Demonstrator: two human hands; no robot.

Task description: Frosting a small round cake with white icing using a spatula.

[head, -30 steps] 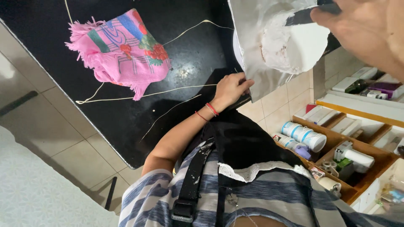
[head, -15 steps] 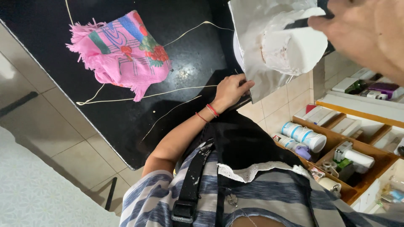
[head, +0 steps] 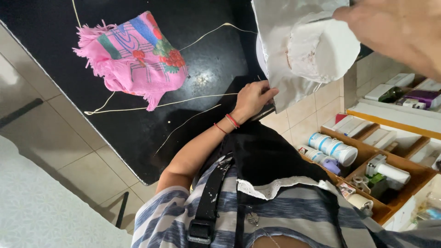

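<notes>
My right hand grips a white cup-shaped cylinder from above and holds it tilted on its side over a sheet of silver foil. The cylinder's rough round end faces left. My left hand, with red thread bands at the wrist, pinches the foil's lower edge at the rim of the black counter. Part of the foil is hidden behind the cylinder and my right hand.
A pink fringed cloth with a coloured print lies on the counter's left part, with thin cream strings trailing across it. Wooden shelves at the lower right hold tubes, boxes and bottles. Beige tiled floor lies left.
My right hand has come lower into view, and the white cylinder has turned onto its side over the foil. My left hand stays on the foil's edge.
</notes>
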